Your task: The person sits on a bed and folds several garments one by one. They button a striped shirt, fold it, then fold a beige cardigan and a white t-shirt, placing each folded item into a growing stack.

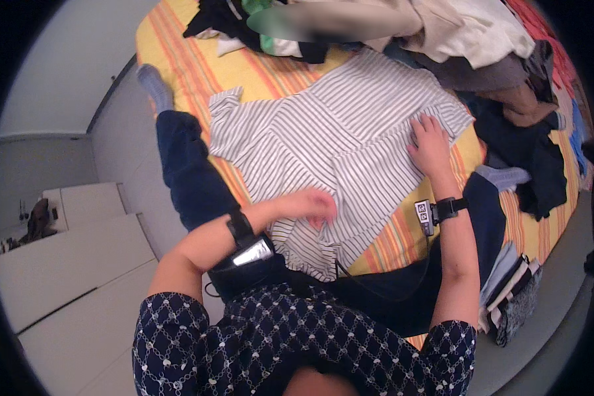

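Note:
A white shirt with dark stripes (pixel 303 132) lies spread between my legs, one short sleeve pointing to the far left. At its right edge my right hand (pixel 431 146) rests on the cloth, fingers stretched out and a little apart. My left hand (pixel 312 206) is over the near part of the shirt, close to the gathered cloth by my lap. Motion smears its bent fingers, so whether they grip any fabric does not show.
The shirt lies on a yellow and orange striped bedspread (pixel 171 39). Heaped clothes (pixel 468 33) fill the far side, with black garments (pixel 541 165) at the right. A folded stack of clothes (pixel 511 290) sits near right. White drawers (pixel 79 264) stand left.

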`<action>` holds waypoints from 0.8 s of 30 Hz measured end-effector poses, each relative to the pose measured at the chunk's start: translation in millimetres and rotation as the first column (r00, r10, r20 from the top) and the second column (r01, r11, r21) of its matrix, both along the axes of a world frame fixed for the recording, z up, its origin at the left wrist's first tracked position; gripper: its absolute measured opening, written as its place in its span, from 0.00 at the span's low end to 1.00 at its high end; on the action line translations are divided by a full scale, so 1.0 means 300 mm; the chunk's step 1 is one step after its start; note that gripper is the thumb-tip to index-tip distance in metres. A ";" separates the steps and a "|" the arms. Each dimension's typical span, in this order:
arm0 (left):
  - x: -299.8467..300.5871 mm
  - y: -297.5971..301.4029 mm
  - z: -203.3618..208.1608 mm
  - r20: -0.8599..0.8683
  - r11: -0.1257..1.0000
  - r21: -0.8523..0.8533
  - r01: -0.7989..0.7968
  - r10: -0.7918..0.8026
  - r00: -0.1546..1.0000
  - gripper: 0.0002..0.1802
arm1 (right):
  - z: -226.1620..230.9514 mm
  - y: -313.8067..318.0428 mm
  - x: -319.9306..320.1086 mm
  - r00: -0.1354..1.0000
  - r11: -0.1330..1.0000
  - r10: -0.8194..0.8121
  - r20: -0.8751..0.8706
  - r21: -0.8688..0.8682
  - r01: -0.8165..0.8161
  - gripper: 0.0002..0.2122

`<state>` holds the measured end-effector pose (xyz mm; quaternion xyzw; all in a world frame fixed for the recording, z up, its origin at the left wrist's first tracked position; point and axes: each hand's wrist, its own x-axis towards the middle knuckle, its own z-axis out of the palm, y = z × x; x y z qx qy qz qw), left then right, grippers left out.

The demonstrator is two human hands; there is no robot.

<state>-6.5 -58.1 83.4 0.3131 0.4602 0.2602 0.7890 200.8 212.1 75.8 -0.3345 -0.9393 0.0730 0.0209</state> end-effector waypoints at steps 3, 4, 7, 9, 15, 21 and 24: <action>-0.344 -0.035 0.026 -0.507 0.745 0.294 -0.599 0.653 0.563 0.04 | 0.025 -0.024 -0.079 0.977 1.000 -0.020 -0.213 -0.022 0.016 0.25; -0.467 -0.053 0.029 -0.539 0.576 0.421 -0.701 0.780 0.317 0.07 | 0.040 -0.028 -0.107 0.962 0.996 -0.063 -0.266 -0.081 0.043 0.24; -0.711 -0.141 0.033 -0.691 0.440 0.681 -0.585 0.649 -0.317 0.29 | 0.096 -0.016 -0.248 0.913 0.967 -0.045 -0.405 -0.246 -0.061 0.18; -0.784 -0.150 0.008 -0.810 0.492 0.549 -0.675 0.512 -0.285 0.43 | 0.134 0.012 -0.362 0.938 0.920 -0.057 -0.343 -0.383 -0.084 0.17; -0.797 -0.109 -0.045 -0.897 0.650 0.432 -0.625 0.379 -0.226 0.34 | 0.140 0.081 -0.653 0.998 0.975 0.017 -0.054 -0.219 -0.028 0.17; -0.786 -0.114 -0.101 -0.652 0.471 0.312 -0.825 0.738 0.175 0.27 | 0.011 0.134 -0.779 0.987 0.998 0.029 0.159 -0.053 -0.021 0.12; -0.758 -0.078 -0.102 -0.733 0.677 0.327 -0.659 0.622 0.275 0.37 | -0.027 0.166 -0.792 0.982 0.998 0.066 0.177 -0.015 -0.064 0.11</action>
